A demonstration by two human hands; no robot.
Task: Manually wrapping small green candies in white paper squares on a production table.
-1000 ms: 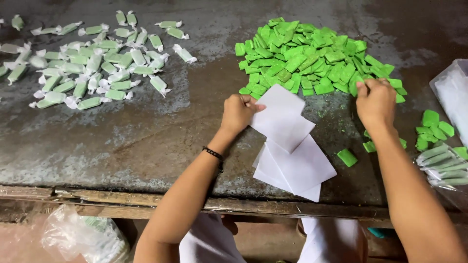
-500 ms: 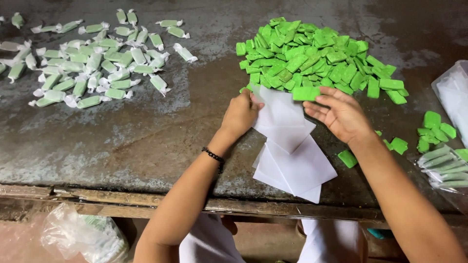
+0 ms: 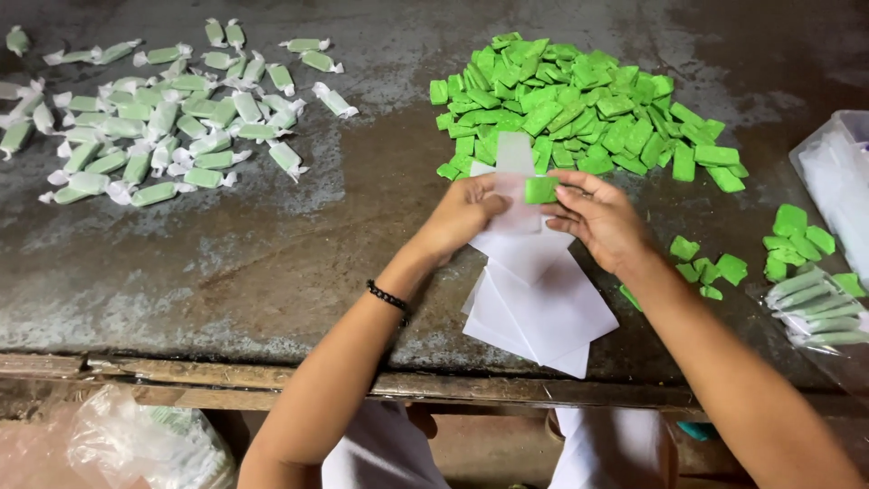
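Note:
My left hand (image 3: 462, 215) pinches a translucent white wrapper sheet (image 3: 516, 167), lifted off the stack of white paper squares (image 3: 543, 308). My right hand (image 3: 602, 217) holds a green candy block (image 3: 541, 189) against that sheet. Just beyond both hands lies a big heap of unwrapped green candy blocks (image 3: 579, 109). A black bead bracelet (image 3: 387, 296) circles my left wrist.
Wrapped candies with twisted ends (image 3: 154, 118) are scattered at the far left of the worn metal tabletop (image 3: 272, 263). A few loose green blocks (image 3: 797, 240) and wrapped pieces (image 3: 810, 308) lie at right beside a clear plastic bag (image 3: 837, 181). Another bag (image 3: 136, 444) hangs below the table edge.
My right hand took a green block from the heap and brought it back to the wrapper. My left hand lifted one sheet off the stack.

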